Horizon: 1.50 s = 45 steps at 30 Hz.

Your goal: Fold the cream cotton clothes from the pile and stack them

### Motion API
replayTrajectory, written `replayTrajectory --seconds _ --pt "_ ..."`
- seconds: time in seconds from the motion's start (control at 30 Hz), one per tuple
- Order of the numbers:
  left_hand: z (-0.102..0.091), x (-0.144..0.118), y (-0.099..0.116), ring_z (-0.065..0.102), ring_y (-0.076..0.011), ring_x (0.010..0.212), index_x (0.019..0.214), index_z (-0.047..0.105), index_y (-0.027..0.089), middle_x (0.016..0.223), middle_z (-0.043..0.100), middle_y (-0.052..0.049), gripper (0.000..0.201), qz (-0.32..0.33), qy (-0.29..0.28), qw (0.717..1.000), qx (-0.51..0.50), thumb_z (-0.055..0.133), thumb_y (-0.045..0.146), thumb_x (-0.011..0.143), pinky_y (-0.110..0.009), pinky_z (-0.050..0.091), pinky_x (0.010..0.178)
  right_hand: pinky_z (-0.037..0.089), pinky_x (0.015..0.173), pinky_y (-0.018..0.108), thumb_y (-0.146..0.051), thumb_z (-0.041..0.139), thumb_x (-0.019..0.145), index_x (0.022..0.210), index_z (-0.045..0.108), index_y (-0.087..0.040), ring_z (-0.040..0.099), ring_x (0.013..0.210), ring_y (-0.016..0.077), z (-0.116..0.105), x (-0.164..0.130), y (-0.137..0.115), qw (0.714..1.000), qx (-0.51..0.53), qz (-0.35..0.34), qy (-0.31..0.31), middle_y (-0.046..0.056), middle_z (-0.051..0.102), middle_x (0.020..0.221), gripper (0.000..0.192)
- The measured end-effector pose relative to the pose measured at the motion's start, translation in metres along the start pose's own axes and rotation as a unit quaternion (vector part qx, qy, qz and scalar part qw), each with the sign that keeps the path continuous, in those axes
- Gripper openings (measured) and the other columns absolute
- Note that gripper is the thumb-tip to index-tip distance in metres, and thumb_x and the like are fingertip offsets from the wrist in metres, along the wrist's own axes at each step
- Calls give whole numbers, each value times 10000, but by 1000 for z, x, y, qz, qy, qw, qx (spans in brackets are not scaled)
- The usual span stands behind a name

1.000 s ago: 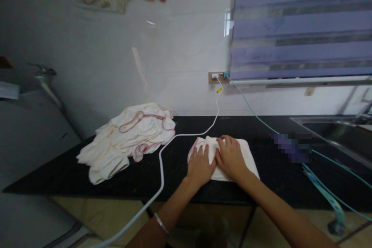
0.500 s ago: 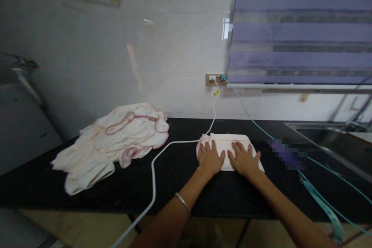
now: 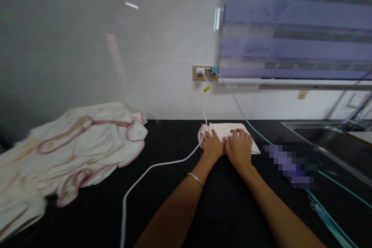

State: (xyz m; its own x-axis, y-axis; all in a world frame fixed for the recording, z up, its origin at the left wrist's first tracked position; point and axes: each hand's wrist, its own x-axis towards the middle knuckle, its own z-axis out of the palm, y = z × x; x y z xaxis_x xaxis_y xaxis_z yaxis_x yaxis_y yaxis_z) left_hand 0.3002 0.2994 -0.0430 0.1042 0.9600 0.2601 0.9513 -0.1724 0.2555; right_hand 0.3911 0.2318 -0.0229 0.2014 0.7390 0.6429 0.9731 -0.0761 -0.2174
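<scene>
A folded white cloth garment (image 3: 222, 131) with pink edging lies flat on the black countertop (image 3: 171, 139), close to the wall. My left hand (image 3: 212, 145) rests on its left part, fingers spread and pointing away from me. Beside it, my right hand (image 3: 240, 148) lies over the middle of the cloth with its fingers slightly bent and the thumb side near my left hand. Both palms hide much of the fabric. A white cord (image 3: 162, 163) runs along the cloth's left edge, right by my left fingers.
Crumpled white fabric with pink trim (image 3: 99, 139) is heaped at left. Cords lead to a wall socket (image 3: 197, 73); a teal cable (image 3: 240, 106) passes on the right, near a blurred purple object (image 3: 286, 162). A steel sink (image 3: 296, 125) is set in at far right.
The view has shifted closer and rightward. My hands have pushed farther back over the cloth and closer together; my right fingers, spread before, are now more bent. The white cord lies differently.
</scene>
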Motion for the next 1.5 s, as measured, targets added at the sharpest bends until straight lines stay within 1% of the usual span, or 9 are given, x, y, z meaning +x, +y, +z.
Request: replayTrajectory --seconds 0.13,0.37,0.63,0.8,0.9,1.0,1.27,1.4,1.5 --pt "18 39 17 379 -441 1460 1575 389 87 1569 414 -276 624 2 -25 1000 -6 352 357 1014 -594 325 1155 378 1003 427 -273 415 976 1184 644 -162 527 1105 282 0 3 -9 998 44 -30 -40 156 620 1194 329" --pt "42 79 72 318 -487 1478 1580 362 44 1587 365 -304 806 3 -30 999 -34 421 566 968 -588 279 1176 419 944 466 -299 330 1008 1543 422 -199 561 1130 316 16 11 16 990 2 115 -77 174 623 1249 551" --pt "51 99 106 290 -507 1483 1575 358 32 1589 354 -315 805 -4 -34 997 -71 461 530 951 -612 234 1174 427 951 460 -265 376 966 1629 237 -218 592 1147 319 27 10 32 983 -16 154 -99 205 590 1321 679" --pt "50 101 95 385 -444 1444 1494 478 86 1547 454 -254 698 25 13 995 -100 487 526 953 -548 309 1165 362 1068 497 -264 434 928 1549 376 -151 514 1289 329 29 7 27 980 -41 142 -134 224 578 1367 634" --pt "44 97 86 427 -343 1420 1371 576 96 1482 517 -202 511 65 72 985 -143 484 409 977 -465 297 1204 354 1087 502 -291 434 938 1334 584 -144 497 1302 332 28 6 27 979 -52 134 -146 223 570 1386 449" --pt "37 90 78 461 -276 1385 1298 609 115 1403 558 -170 384 105 113 969 -193 505 258 957 -423 283 1228 368 1066 509 -308 440 948 1212 650 -158 517 1255 340 26 5 28 983 -56 118 -131 213 593 1360 369" --pt "24 63 67 566 -218 1239 1144 651 133 1257 600 -132 290 189 98 931 -298 482 109 910 -349 407 1159 367 1046 498 -318 425 971 1223 658 -149 526 1203 329 22 4 31 983 -62 109 -135 201 611 1312 383" --pt "14 44 35 590 -222 1179 1107 649 154 1196 634 -117 263 215 71 933 -281 502 111 894 -360 453 1104 370 1038 510 -299 435 962 1201 665 -148 529 1195 332 23 2 30 984 -60 110 -125 207 620 1277 364" --pt "-2 25 -11 605 -225 1116 1080 643 179 1123 658 -94 223 261 37 938 -227 499 153 911 -372 478 1044 369 1042 515 -286 448 956 1188 670 -131 532 1196 335 22 1 29 984 -58 117 -124 221 619 1268 357"
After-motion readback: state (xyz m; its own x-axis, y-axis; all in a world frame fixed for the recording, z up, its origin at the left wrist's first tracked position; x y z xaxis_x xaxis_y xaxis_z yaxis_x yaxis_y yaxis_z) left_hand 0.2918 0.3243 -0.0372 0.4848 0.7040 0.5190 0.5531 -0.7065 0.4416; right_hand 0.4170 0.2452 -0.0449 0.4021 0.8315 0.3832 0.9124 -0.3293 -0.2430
